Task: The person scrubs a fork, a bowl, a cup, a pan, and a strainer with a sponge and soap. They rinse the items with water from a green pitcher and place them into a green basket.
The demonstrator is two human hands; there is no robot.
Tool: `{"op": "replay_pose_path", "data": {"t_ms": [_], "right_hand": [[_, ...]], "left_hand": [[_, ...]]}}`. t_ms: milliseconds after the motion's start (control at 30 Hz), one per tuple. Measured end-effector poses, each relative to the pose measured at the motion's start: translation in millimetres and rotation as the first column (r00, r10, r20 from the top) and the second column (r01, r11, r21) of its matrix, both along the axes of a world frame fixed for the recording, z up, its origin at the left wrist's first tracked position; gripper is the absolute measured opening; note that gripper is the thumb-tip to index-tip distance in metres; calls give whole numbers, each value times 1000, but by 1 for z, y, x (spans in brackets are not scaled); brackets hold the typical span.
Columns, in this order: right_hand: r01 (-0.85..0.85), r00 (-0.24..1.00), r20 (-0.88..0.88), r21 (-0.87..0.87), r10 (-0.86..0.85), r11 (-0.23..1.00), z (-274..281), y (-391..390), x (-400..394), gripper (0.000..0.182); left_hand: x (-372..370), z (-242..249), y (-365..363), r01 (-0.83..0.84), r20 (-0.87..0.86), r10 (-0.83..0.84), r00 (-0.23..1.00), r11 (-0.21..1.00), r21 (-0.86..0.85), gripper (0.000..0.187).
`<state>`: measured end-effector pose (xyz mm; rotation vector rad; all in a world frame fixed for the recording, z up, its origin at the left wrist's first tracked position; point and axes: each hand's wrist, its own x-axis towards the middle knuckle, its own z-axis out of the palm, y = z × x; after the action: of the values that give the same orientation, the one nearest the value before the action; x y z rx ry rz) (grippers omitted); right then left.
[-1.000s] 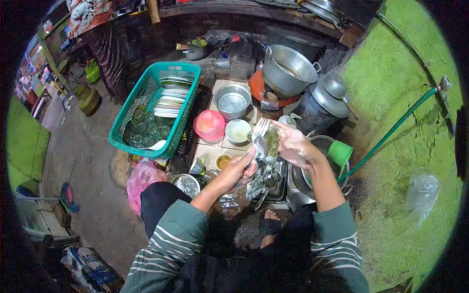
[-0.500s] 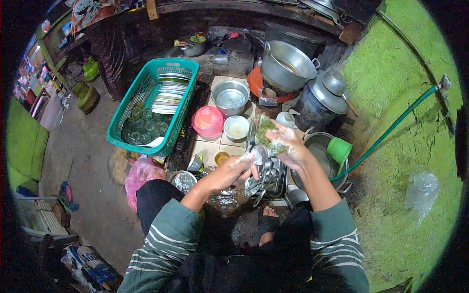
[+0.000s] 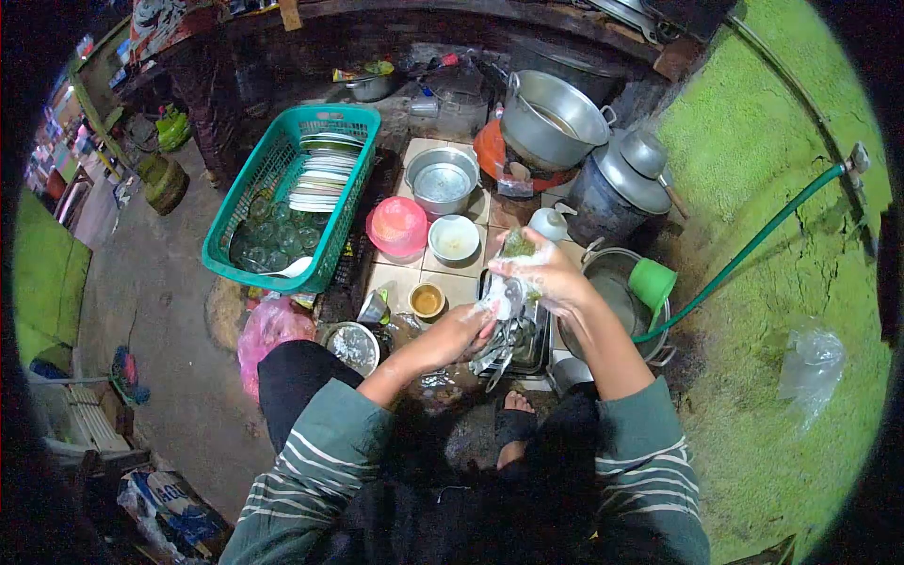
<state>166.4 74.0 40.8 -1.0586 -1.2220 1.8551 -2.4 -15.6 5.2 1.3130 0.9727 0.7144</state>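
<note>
- A spoon (image 3: 496,299) is held over a metal tray (image 3: 540,350) of cutlery, low on the tiled floor in front of the squatting person.
- The left hand (image 3: 459,330) is closed around the spoon's lower end, fingers curled tight.
- The right hand (image 3: 544,273) is wrapped over a green scouring pad (image 3: 517,246) (soapy, with foam on the fingers) and presses it against the spoon's upper part.
- More cutlery (image 3: 508,341) lies heaped in the tray just below both hands.
- Just right of the tray sits a metal basin (image 3: 612,280) with a green cup (image 3: 651,283) on its rim.
- Beyond the hands stand a small white bowl (image 3: 454,237), a pink lid (image 3: 397,227) and a steel bowl (image 3: 442,179).
- Further left, a green basket (image 3: 247,209) holds plates and glasses.
</note>
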Motion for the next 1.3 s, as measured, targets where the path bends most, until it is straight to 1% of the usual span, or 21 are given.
{"op": "replay_pose_path", "data": {"t_ms": [67, 133, 300, 367, 400, 433, 500, 567, 600, 667, 700, 767, 800, 867, 900, 967, 1033, 1100, 1167, 1233, 1300], "right_hand": [[19, 1000, 5, 45, -19, 999, 6, 1, 4, 46], [32, 999, 5, 61, -32, 998, 16, 6, 12, 49], [83, 996, 23, 130, -87, 988, 16, 28, 32, 47], [117, 961, 179, 432, -212, 894, -2, 40, 40, 40], [-10, 911, 352, 544, -217, 839, -6, 39, 45, 32], [-5, 911, 351, 533, -216, 846, 0, 30, 40, 32], [-495, 730, 662, 339, 171, 800, 8, 8, 23, 33], [-599, 754, 600, 464, 267, 653, -11, -16, 4, 54], [-648, 720, 595, 393, 356, 653, -21, -23, -7, 58], [-659, 692, 512, 162, 509, 734, -5, -42, -24, 56], [-650, 749, 429, 327, 505, 686, -22, -44, -26, 50], [-245, 966, 253, 801, 62, 547, -87, -45, -38, 42], [-239, 966, 251, 791, 57, 563, -83, -50, -33, 42], [-565, 816, 381, 376, 433, 734, -59, -50, -23, 39], [-563, 818, 377, 371, 434, 739, -57, -48, -21, 39], [-761, 594, 579, 179, 559, 623, -55, -44, -16, 39], [-809, 558, 599, 240, 575, 536, -53, -40, -1, 33], [-915, 327, 849, 176, 415, 362, -52, -32, 16, 29], [-835, 154, 975, 41, 161, 549, -63, -23, 38, 28], [-834, 139, 984, 54, 114, 549, -62, -3, 64, 31], [-834, 125, 990, 65, 72, 549, -56, 6, 76, 33]], "left_hand": [[3, -6, 1, 5, 27, -6, 1000, 999, 36, 41], [3, -8, 1, 55, 95, -47, 994, 995, -85, 38], [2, 0, -2, 36, 56, -30, 998, 994, -105, 35], [2, -3, -2, -16, 65, 26, 998, 990, -141, 33], [0, -9, 4, -92, 168, 93, 981, 996, -14, 28], [-2, -18, 9, -179, 275, 146, 950, 979, 101, 25], [-6, -27, 18, -358, 408, 292, 865, 929, 94, 27], [4, 2, 13, -444, 595, 477, 647, 870, -215, 31], [7, 0, 17, -512, 575, 460, 676, 855, -82, 34], [0, -1, 13, -426, 535, 439, 722, 891, -156, 34], [-1, 2, 11, -340, 505, 407, 761, 913, -224, 34], [7, 8, 13, -451, 353, 596, 721, 791, -414, 25], [4, -9, 18, -423, 426, 570, 703, 816, -394, 25], [8, -12, 21, -455, 449, 615, 648, 785, -420, 27], [7, -18, 23, -453, 443, 617, 651, 784, -425, 27], [-2, -39, 28, -336, 589, 592, 550, 803, -493, 27], [-8, -54, 35, -292, 624, 609, 489, 789, -541, 26], [-13, -71, 46, -370, 549, 672, 496, 736, -566, 26], [-8, -86, 49, -434, 462, 690, 558, 717, -546, 23], [3, -102, 46, -427, 154, 576, 803, 735, -526, 25], [17, -118, 36, -415, -192, 370, 909, 851, -322, 35]]}}
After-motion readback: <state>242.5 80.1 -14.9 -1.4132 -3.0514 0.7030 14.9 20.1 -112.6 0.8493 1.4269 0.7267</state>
